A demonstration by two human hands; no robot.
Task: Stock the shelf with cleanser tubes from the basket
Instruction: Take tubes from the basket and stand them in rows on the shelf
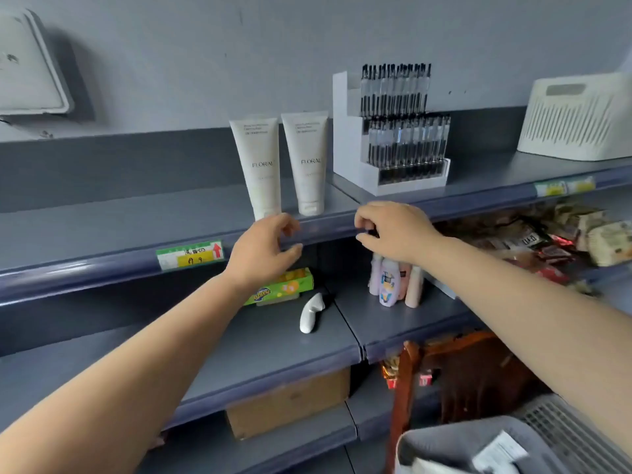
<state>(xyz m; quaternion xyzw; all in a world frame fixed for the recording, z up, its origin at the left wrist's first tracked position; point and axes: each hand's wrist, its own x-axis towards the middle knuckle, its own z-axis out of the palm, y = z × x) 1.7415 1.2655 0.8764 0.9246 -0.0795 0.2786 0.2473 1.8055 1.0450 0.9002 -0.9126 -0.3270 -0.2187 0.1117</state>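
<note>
Two white cleanser tubes stand cap-down, side by side, near the front of the top shelf (102, 230): the left tube (259, 165) and the right tube (306, 162). My left hand (263, 251) hovers just below and in front of the left tube's cap, fingers loosely curled, holding nothing. My right hand (390, 230) is at the shelf's front lip, right of the tubes, fingers loosely bent with nothing visible in them. A grey basket (444, 439) shows at the bottom right, with a paper label in it.
A white pen display (393, 179) stands right of the tubes, and a white slotted basket (578, 121) sits at the far right. The shelf below holds a green box (290, 285), a white bottle lying flat (309, 314), pastel bottles (393, 285) and snack packets (547, 237).
</note>
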